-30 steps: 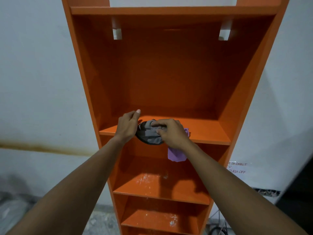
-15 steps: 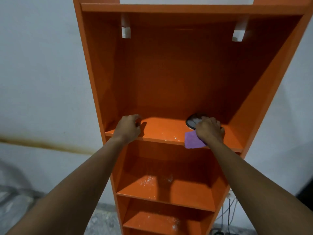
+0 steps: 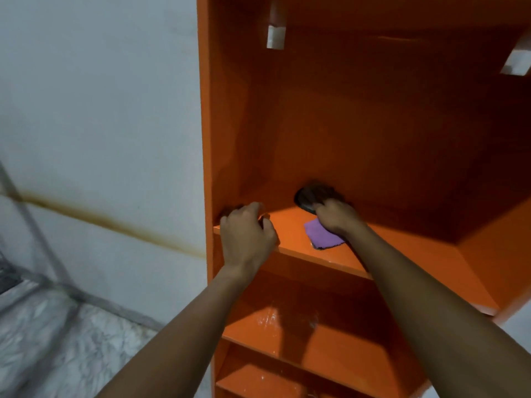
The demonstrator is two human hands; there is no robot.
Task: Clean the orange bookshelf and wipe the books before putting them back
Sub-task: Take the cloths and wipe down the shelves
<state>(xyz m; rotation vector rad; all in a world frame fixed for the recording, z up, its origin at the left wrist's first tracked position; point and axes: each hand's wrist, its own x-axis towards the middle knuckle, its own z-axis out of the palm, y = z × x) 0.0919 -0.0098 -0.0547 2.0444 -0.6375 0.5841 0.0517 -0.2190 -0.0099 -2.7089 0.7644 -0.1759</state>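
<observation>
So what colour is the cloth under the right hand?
The cloth is purple on one face and dark grey on the other, seen in the head view, pressed under the right hand.

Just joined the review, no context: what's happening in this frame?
A person is wiping an empty orange bookshelf. The right hand presses a cloth, purple on one side and dark grey on the other, onto the upper shelf board, reaching toward the back. The left hand grips the front left edge of that board. No books are in view. The lower shelf shows whitish streaks.

Both arms reach forward, left hand [image 3: 247,239] curled (right hand [image 3: 337,218] pressing down).
</observation>
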